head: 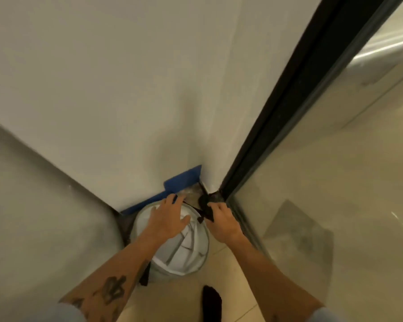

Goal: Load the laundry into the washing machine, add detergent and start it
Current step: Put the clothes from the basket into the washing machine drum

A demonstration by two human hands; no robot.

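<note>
The round white fabric laundry hamper (172,252) stands on the floor in a corner, straight below and ahead of the person, its mouth facing up. Crumpled white laundry (184,242) fills it near to the brim. Both hands are at its far rim. The right hand (221,225) has its fingers curled round a black fabric strap (205,206) at the rim's far right edge (a carrying handle by the look of it, though blur leaves that unsure). The left hand (166,219) lies spread and flat over the far left of the mouth, fingers apart and holding nothing; whether it presses the cloth or hangs just above it, I cannot tell. A second dark strap (144,275) hangs down the hamper's near left side, closer to the left forearm than to either hand.

I judge the coming move to be a lift straight up and back toward the body, since the hamper is hemmed in behind. The white wall (103,89) runs just behind it, with blue tape (184,180) along its foot. The black door frame (288,101) and glass panel (335,182) close in just beside the right hand. The person's black-socked foot (211,300) stands on the pale tiled floor (233,270), near the hamper's front. No washing machine is in view.
</note>
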